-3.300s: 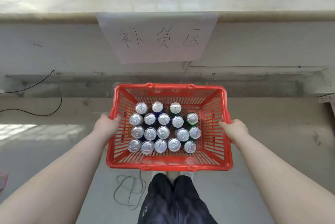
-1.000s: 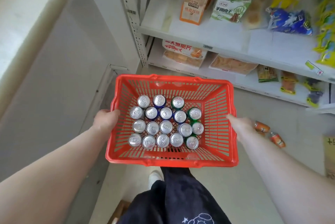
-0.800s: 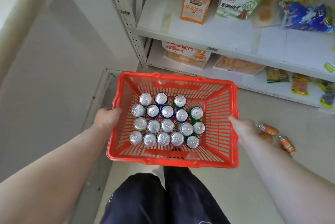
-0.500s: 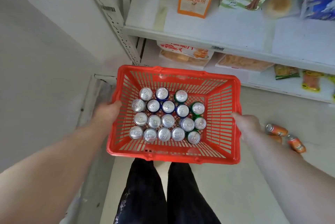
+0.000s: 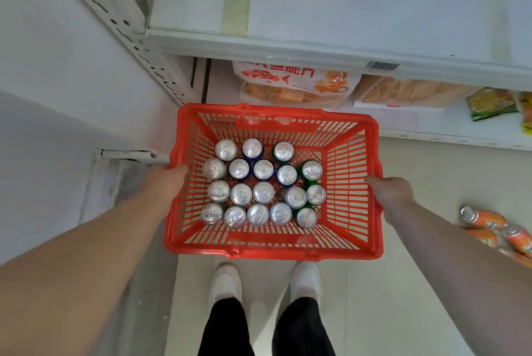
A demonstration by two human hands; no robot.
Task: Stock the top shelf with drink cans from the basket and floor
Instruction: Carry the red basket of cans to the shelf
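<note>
Both hands are on the red slatted plastic basket [image 5: 276, 253], carried level in front of the shelving. The left hand [image 5: 168, 183] is wrapped over the middle of its left rim. The right hand [image 5: 391, 193] is clasped on the middle of its right rim, fingers curled round the plastic on each side.

Inside, the silver-topped drink cans [image 5: 263, 193] stand upright in a tight block, with a bare patch at the far right corner of the basket floor. There's the first hazard: tip the load that way and cans can slide or topple into the gap, and the jolt could wrench a rim out of one hand.

The far rim shows against the low white metal shelf [image 5: 431, 128]; how close, I can't tell. A push forward might catch the fish-printed snack bag [image 5: 296, 82] lying there.

And watch the feet! Orange drink cans [image 5: 483, 219] lie on their sides on the pale floor beside the right forearm, apart from the white shoes [image 5: 224, 283]. A blind step right would send them rolling, or turn an ankle.

The top shelf is out of sight, so by my reckoning stocking hasn't begun.
</note>
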